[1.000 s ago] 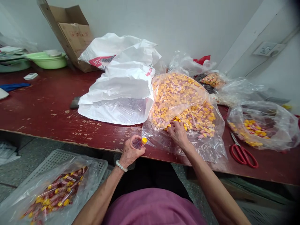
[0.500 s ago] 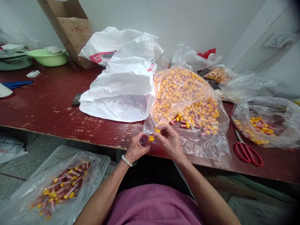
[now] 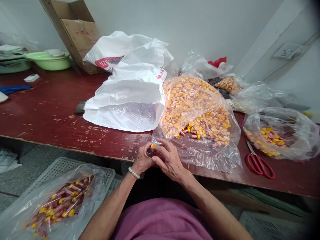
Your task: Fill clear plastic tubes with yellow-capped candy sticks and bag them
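My left hand (image 3: 143, 159), with a bead bracelet at its wrist, is closed around small clear plastic tubes (image 3: 149, 152); how many is hidden by the fingers. A yellow cap (image 3: 153, 146) shows at the top of this grip. Against it presses my right hand (image 3: 168, 158), its fingertips closed at the cap and its thumb touching the left hand. Just beyond, a large clear bag (image 3: 197, 103) spills out red-labelled tubes with yellow caps (image 3: 193, 132). To its left, a white sack (image 3: 130, 86) lies with its mouth towards me and clear tubes (image 3: 135, 115) inside.
Red-handled scissors (image 3: 260, 165) and a smaller clear bag of capped tubes (image 3: 277, 136) lie at right. Below the table edge at left, another filled bag (image 3: 62, 200) rests on a grey crate (image 3: 67, 161). A green basin (image 3: 51, 61) and cardboard box (image 3: 81, 36) stand behind.
My right hand has moved left and down, bringing its fingers from beside the left hand onto the tubes held there. The view has shifted slightly.
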### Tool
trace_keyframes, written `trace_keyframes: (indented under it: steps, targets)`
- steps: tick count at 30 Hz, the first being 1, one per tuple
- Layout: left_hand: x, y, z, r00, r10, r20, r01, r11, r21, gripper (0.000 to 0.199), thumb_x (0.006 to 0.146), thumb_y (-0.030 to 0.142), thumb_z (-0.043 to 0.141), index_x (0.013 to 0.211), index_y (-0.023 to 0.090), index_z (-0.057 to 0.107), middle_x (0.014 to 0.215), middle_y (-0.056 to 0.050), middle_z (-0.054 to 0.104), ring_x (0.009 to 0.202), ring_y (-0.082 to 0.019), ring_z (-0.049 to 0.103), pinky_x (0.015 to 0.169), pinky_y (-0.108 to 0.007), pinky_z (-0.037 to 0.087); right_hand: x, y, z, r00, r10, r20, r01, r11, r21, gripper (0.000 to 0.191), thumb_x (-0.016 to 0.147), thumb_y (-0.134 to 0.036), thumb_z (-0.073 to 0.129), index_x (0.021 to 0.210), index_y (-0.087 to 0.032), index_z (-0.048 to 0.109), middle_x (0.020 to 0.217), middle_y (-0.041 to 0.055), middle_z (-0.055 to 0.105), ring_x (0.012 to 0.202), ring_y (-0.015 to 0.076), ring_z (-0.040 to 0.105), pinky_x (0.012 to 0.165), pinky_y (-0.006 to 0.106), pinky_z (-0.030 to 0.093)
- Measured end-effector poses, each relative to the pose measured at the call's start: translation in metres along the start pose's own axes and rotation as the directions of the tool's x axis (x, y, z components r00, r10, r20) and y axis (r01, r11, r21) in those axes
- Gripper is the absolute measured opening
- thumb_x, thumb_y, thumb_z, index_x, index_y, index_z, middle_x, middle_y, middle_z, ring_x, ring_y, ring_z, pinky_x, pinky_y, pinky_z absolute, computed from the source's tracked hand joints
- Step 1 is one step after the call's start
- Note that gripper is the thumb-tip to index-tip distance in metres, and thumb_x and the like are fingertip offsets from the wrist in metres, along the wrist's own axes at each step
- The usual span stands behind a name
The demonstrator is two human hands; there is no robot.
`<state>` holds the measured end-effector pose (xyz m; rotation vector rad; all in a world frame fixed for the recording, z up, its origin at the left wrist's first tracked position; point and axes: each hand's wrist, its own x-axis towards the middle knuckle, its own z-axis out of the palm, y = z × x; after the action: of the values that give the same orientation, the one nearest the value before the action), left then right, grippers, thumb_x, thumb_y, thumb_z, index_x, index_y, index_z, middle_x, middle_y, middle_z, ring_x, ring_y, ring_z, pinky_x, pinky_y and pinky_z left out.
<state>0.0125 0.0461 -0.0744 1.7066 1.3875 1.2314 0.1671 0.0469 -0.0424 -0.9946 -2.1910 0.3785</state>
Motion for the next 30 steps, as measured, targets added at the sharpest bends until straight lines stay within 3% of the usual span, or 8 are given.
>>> trace_keyframes:
  steps: [5, 8, 12, 18, 21, 25, 28, 30]
  targets:
    - [0.001, -0.002, 0.003, 0.996, -0.081, -0.035, 0.08, 0.996, -0.046, 0.026, 0.058, 0.018, 0.067, 0.08, 0.016, 0.053, 0.068, 0.001, 0.059, 0.06, -0.012, 0.054, 0.057, -0.023, 0.045, 0.006, 0.063, -0.018, 0.915, 0.277, -0.295, -0.304, 0.951, -0.049, 0.021, 0.09, -0.028, 0.042, 0.095, -0.018, 0.06, 0.097, 0.0089, 0.059, 0.089, 0.0187, 0.055, 0.075, 0.033, 0.047]
    - [0.001, -0.001, 0.004, 0.996, -0.077, -0.035, 0.076, 0.996, -0.036, 0.025, 0.057, 0.017, 0.066, 0.078, 0.016, 0.053, 0.067, 0.001, 0.059, 0.059, -0.012, 0.055, 0.057, -0.023, 0.045, 0.021, 0.1, -0.014, 0.898, 0.345, -0.272, -0.4, 0.898, -0.183, 0.014, 0.084, -0.027, 0.047, 0.086, -0.018, 0.058, 0.084, 0.0077, 0.061, 0.081, 0.0202, 0.055, 0.075, 0.034, 0.045]
    - [0.0, 0.0, 0.003, 0.996, -0.077, -0.04, 0.076, 0.996, -0.037, 0.025, 0.057, 0.017, 0.066, 0.078, 0.017, 0.052, 0.067, 0.002, 0.058, 0.059, -0.012, 0.055, 0.057, -0.022, 0.045, 0.04, 0.116, -0.002, 0.904, 0.362, -0.23, -0.409, 0.887, -0.215, 0.005, 0.079, -0.024, 0.054, 0.079, -0.019, 0.057, 0.08, 0.0108, 0.061, 0.084, 0.0231, 0.055, 0.075, 0.035, 0.044]
    - [0.0, -0.002, 0.004, 0.996, -0.082, -0.038, 0.081, 0.996, -0.038, 0.023, 0.058, 0.016, 0.065, 0.077, 0.017, 0.051, 0.067, 0.002, 0.057, 0.06, -0.012, 0.054, 0.056, -0.022, 0.044, 0.026, 0.086, -0.03, 0.89, 0.404, -0.212, -0.44, 0.882, -0.166, 0.018, 0.085, -0.024, 0.046, 0.09, -0.015, 0.06, 0.084, 0.0121, 0.062, 0.08, 0.0236, 0.058, 0.072, 0.038, 0.046]
    - [0.001, -0.001, 0.004, 0.996, -0.078, -0.036, 0.078, 0.997, -0.003, 0.024, 0.058, 0.017, 0.066, 0.077, 0.017, 0.052, 0.067, 0.002, 0.057, 0.06, -0.012, 0.053, 0.057, -0.022, 0.043, 0.013, 0.042, -0.04, 0.962, 0.24, -0.132, -0.237, 0.971, 0.034, 0.021, 0.09, -0.025, 0.043, 0.102, -0.019, 0.059, 0.091, 0.0066, 0.062, 0.084, 0.0188, 0.058, 0.075, 0.033, 0.048]
    - [0.001, 0.0, 0.002, 0.999, -0.046, -0.021, 0.046, 0.999, 0.021, 0.023, 0.059, 0.022, 0.068, 0.075, 0.017, 0.052, 0.066, 0.003, 0.055, 0.059, -0.01, 0.049, 0.057, -0.021, 0.041, 0.007, -0.006, -0.026, 1.0, -0.019, 0.006, 0.018, 0.988, 0.151, 0.022, 0.09, -0.017, 0.041, 0.105, -0.022, 0.058, 0.097, 0.0074, 0.056, 0.089, 0.0167, 0.056, 0.079, 0.031, 0.049]
    - [0.0, 0.002, 0.001, 0.999, -0.038, -0.003, 0.038, 0.999, -0.018, 0.023, 0.061, 0.025, 0.068, 0.074, 0.017, 0.052, 0.065, 0.003, 0.055, 0.058, -0.01, 0.048, 0.055, -0.02, 0.04, 0.009, -0.014, -0.017, 0.995, -0.046, 0.084, 0.035, 0.991, 0.133, 0.026, 0.089, -0.017, 0.044, 0.113, -0.023, 0.052, 0.098, 0.0068, 0.055, 0.085, 0.0162, 0.057, 0.077, 0.031, 0.05]
    - [0.0, 0.003, 0.001, 1.0, -0.018, -0.005, 0.017, 0.999, -0.043, 0.022, 0.062, 0.024, 0.067, 0.078, 0.016, 0.053, 0.068, 0.002, 0.058, 0.061, -0.01, 0.05, 0.057, -0.021, 0.042, 0.01, -0.01, -0.016, 0.999, -0.012, 0.03, 0.008, 0.99, 0.139, 0.033, 0.087, -0.019, 0.05, 0.119, -0.022, 0.047, 0.1, 0.0065, 0.056, 0.08, 0.0155, 0.056, 0.075, 0.031, 0.05]
